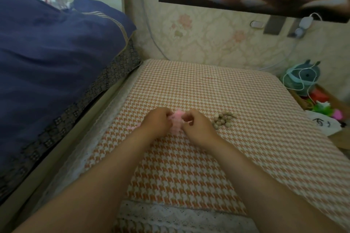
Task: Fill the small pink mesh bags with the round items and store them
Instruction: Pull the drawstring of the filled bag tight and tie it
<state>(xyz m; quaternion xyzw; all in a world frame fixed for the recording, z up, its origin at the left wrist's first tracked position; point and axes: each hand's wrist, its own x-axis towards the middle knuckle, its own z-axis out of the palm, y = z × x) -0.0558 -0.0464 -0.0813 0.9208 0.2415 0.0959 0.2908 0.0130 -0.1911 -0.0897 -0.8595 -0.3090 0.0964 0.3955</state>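
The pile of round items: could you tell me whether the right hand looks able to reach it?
Probably yes: the round items lie uncovered just beside the right hand, with only bare cloth between. That hand pinches the pink mesh bag, though, so it would need to let go first.

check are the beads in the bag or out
Out: beads lie piled on the cloth beside the right hand, which pinches the bag with the left hand; cannot tell if any are inside.

Bare left hand point(158, 121), bare right hand point(197, 127)
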